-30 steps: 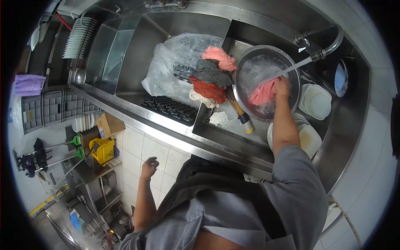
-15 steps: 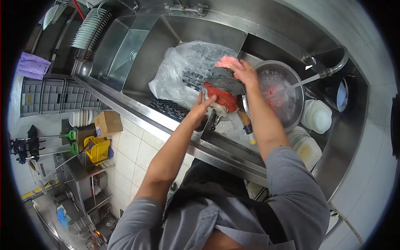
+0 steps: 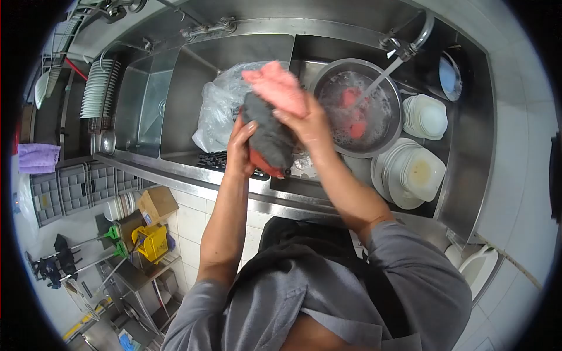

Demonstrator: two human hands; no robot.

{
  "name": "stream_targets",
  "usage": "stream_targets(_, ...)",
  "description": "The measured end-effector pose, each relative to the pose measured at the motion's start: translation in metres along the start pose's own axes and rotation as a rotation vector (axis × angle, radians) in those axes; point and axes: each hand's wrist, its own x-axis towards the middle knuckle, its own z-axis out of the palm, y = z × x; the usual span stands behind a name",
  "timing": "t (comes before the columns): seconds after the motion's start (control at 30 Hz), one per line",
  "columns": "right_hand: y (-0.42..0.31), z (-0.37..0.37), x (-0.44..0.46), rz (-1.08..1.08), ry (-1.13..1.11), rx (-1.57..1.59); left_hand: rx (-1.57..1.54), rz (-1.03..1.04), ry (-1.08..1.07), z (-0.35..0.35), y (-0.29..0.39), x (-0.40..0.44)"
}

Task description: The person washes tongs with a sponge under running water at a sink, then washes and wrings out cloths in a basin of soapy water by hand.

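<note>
My left hand (image 3: 239, 145) grips a bundle made up of a dark grey cloth (image 3: 267, 126) and a rust-red cloth (image 3: 261, 162) tucked under it. Bunched over the top of the grey one is a pink cloth (image 3: 277, 90), slightly blurred, with my right hand (image 3: 308, 124) closed on its lower end. The bundle is held up over the divider between two sink basins. Just right of my right hand stands a round metal bowl (image 3: 352, 154) of foamy water, with pinkish-red pieces (image 3: 353, 97) in it. Water runs into the bowl from a tap (image 3: 404, 50).
Crumpled clear plastic (image 3: 213, 111) lies in the middle sink, near a black ridged mat (image 3: 212, 159). Stacked white bowls (image 3: 430, 117) and plates (image 3: 398, 190) stand right of the metal bowl. A dark pan (image 3: 451, 73) leans at the back right. Plates fill a rack (image 3: 99, 88) far left.
Both hands have lifted the cloths and drawn them left, away from the bowl. The grey and pink cloths now cover most of the red one. The view has shifted.
</note>
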Motion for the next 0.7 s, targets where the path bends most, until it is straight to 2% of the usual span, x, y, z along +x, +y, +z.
stream_targets(0.03,-0.003,-0.021,0.003,0.011,0.024,-0.026,0.004,-0.002,-0.010,0.015,0.001,0.005)
stream_targets(0.07,0.009,-0.041,0.006,-0.055,0.076,-0.034,0.161,0.027,-0.029,0.031,0.000,0.017)
stream_targets(0.1,-0.010,-0.059,0.002,0.003,0.133,0.161,0.314,0.057,-0.046,0.047,-0.005,0.031)
stream_targets(0.13,0.003,-0.085,0.007,-0.007,0.249,-0.217,0.364,0.002,-0.046,0.066,-0.015,0.053)
stream_targets(0.17,0.032,-0.132,0.020,0.029,0.282,-0.315,0.403,-0.058,-0.056,0.090,-0.029,0.077)
stream_targets(0.2,0.045,-0.149,0.025,0.170,0.378,-0.625,0.477,-0.037,-0.103,0.103,-0.041,0.095)
stream_targets(0.27,0.070,-0.187,0.027,0.098,0.224,-0.928,0.740,0.039,-0.175,0.113,-0.080,0.136)
stream_targets(0.3,0.064,-0.197,0.030,0.098,0.235,-0.938,0.930,0.098,-0.199,0.123,-0.091,0.146)
stream_targets(0.33,0.058,-0.208,0.029,0.123,0.144,-0.905,1.132,0.167,-0.249,0.130,-0.103,0.153)
stream_targets(0.37,0.054,-0.216,0.027,0.149,0.054,-0.868,1.127,0.164,-0.261,0.137,-0.113,0.161)
stream_targets(0.4,0.058,-0.222,0.024,0.110,0.121,-0.682,1.281,0.168,-0.332,0.145,-0.123,0.172)
stream_targets(0.43,0.057,-0.230,0.019,0.118,0.133,-0.684,1.435,0.170,-0.407,0.153,-0.133,0.183)
stream_targets(0.47,0.048,-0.234,0.014,0.197,0.189,-0.599,1.606,0.249,-0.512,0.153,-0.152,0.207)
stream_targets(0.5,0.043,-0.238,0.008,0.273,0.247,-0.512,1.606,0.250,-0.530,0.159,-0.166,0.216)
stream_targets(0.53,0.046,-0.243,-0.001,0.279,0.264,-0.512,1.841,0.620,-0.390,0.164,-0.180,0.222)
stream_targets(0.6,0.056,-0.251,-0.019,0.291,0.343,-0.405,1.955,0.301,-0.456,0.199,-0.185,0.239)
stream_targets(0.63,0.058,-0.254,-0.028,0.293,0.359,-0.404,1.955,0.305,-0.475,0.208,-0.192,0.246)
stream_targets(0.7,0.058,-0.258,-0.043,0.347,0.362,-0.388,1.702,0.176,-0.821,0.216,-0.204,0.251)
